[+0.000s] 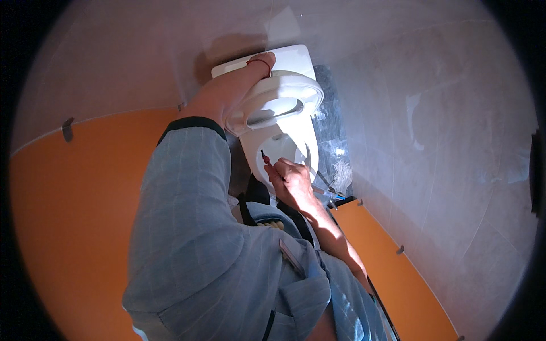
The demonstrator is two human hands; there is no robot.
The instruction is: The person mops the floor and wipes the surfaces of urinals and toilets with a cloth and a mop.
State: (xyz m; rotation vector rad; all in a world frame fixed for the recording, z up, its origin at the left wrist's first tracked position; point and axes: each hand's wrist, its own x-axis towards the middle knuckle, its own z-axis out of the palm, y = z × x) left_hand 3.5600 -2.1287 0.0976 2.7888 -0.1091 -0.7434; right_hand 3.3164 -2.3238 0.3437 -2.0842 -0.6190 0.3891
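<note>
A white toilet (pixel 313 132) stands before me, its ring-shaped seat (pixel 313 87) raised towards the tank (pixel 296 57). My left hand (pixel 268 59), with a red cord around the wrist, is at the tank top behind the raised seat. Its fingers are mostly hidden, so I cannot tell whether it grips anything. Over the front of the bowl (pixel 277 149), my right hand (pixel 294 179) is closed around a slim hand tool (pixel 266 158) with a red section and a dark tip. The tip points away from me; the rest of the tool is hidden in the fist.
White mop strands (pixel 342 175) lie on the dark tiled floor (pixel 328 115) right of the toilet. Near them is a clear, blue-ended object (pixel 336 195). Orange partition panels (pixel 85 213) flank me, held by metal clips (pixel 67 130). Tiled walls (pixel 405 106) enclose the back and right.
</note>
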